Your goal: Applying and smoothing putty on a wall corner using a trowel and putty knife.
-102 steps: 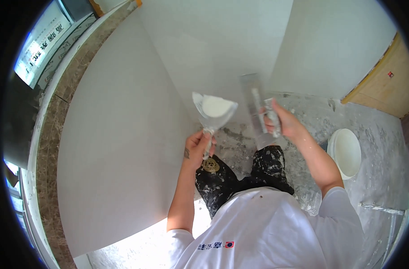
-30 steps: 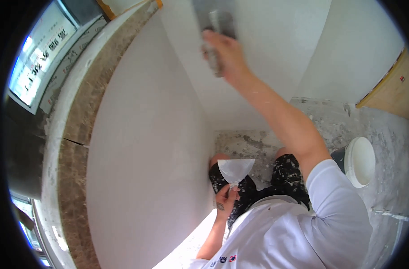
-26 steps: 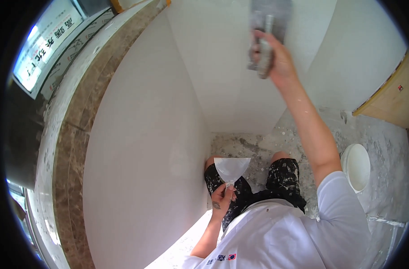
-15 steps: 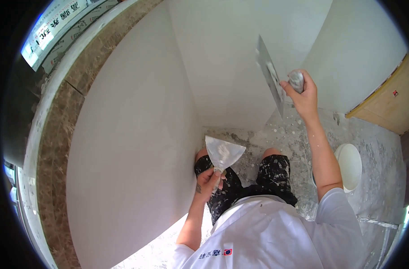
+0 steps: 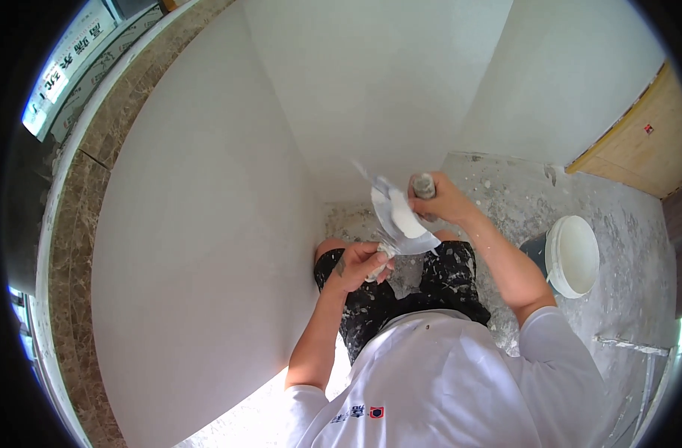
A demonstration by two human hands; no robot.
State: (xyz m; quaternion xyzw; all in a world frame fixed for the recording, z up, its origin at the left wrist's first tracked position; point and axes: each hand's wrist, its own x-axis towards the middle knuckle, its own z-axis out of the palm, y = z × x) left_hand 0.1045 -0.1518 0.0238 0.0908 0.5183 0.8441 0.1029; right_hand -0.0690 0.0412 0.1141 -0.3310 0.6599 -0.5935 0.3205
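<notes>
Trowel (image 5: 424, 187) now down at scraper (image 5: 388, 224); white paste (image 5: 406, 216) newly on scraper blade.
My left grip (image 5: 361, 265) pinches the scraper handle; my right grip (image 5: 443, 200) wraps the trowel handle; blade contact unclear.

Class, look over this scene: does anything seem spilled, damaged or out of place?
Yes: white spatter and dark blotches mark the floor, and white splashes dot the shorts, which looks messy. The white paste sits on the scraper in the left hand; nothing odd there.
</notes>
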